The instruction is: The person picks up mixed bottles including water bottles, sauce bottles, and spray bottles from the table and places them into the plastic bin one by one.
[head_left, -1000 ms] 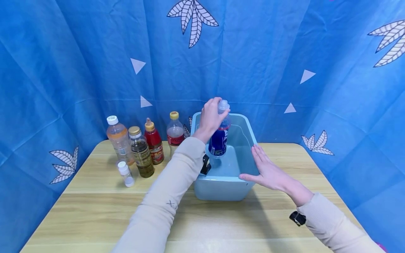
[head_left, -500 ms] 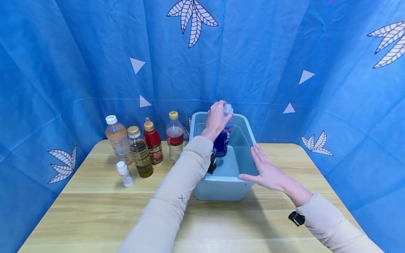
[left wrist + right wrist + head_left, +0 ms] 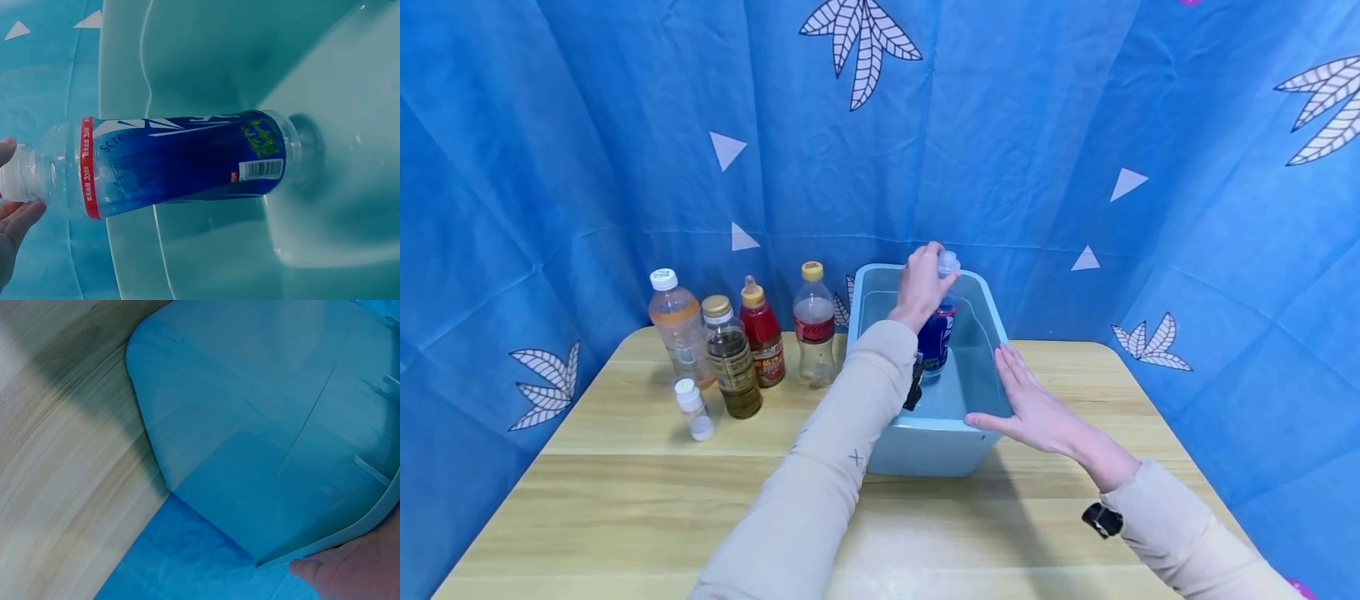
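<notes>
With fingers and thumb around its translucent cap, my left hand (image 3: 922, 283) holds a clear plastic bottle (image 3: 181, 162) with a dark blue label and a red neck band. This bottle (image 3: 936, 337) stands nearly upright inside the light blue plastic bin (image 3: 921, 454), its base close to the bin floor. In the left wrist view, fingertips (image 3: 28, 215) show at the cap. My right hand (image 3: 1037, 408) rests on the bin's right front rim, fingers straight and thumb spread along the front edge. The right wrist view shows the bin's outer side wall (image 3: 250, 425) and part of that hand (image 3: 356, 565).
Left of the bin, on the wooden table (image 3: 647, 517), stand a bottle with a red label and yellow cap (image 3: 814, 329), a red sauce bottle (image 3: 763, 337), a dark liquid bottle (image 3: 734, 367), an orange-banded bottle (image 3: 681, 325) and a small white-capped bottle (image 3: 694, 410). A blue curtain (image 3: 1015, 125) hangs behind.
My left hand has moved the blue-labelled bottle to the right and slightly down inside the bin. The right hand has stayed on the rim.
</notes>
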The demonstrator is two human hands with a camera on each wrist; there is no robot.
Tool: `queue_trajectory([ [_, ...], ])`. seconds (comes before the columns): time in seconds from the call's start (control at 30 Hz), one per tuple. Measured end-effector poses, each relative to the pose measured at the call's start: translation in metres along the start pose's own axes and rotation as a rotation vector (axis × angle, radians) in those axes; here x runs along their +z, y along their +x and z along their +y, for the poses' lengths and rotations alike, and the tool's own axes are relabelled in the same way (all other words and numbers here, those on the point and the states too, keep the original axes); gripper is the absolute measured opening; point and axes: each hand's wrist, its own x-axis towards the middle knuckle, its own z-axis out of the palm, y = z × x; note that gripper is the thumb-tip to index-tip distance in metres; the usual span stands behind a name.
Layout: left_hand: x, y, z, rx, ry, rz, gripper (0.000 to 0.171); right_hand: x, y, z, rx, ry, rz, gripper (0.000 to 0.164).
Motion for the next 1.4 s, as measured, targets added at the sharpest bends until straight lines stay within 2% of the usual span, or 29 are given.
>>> queue_trajectory([
  [0.2,0.008,0.002,-0.001,0.032,0.026,-0.016,0.041,-0.001,0.000,0.000,-0.001,-0.004,0.000,0.102],
  [0.53,0.018,0.004,-0.007,0.059,0.009,-0.031,0.041,0.000,0.000,0.001,-0.007,-0.005,0.021,0.103],
  [0.77,0.021,0.005,-0.007,0.049,-0.011,-0.050,0.041,0.002,0.000,0.001,-0.011,-0.008,0.023,0.102],
  [1.03,0.028,0.009,-0.009,0.066,0.016,-0.083,0.042,-0.001,-0.001,0.001,-0.013,-0.008,0.028,0.102],
  [1.2,0.031,0.010,-0.011,0.081,0.018,-0.076,0.042,-0.001,-0.001,0.000,-0.014,-0.015,0.033,0.102],
  [1.4,0.031,0.010,-0.010,0.060,0.023,-0.069,0.043,0.001,-0.001,0.001,-0.010,-0.013,0.026,0.101],
])
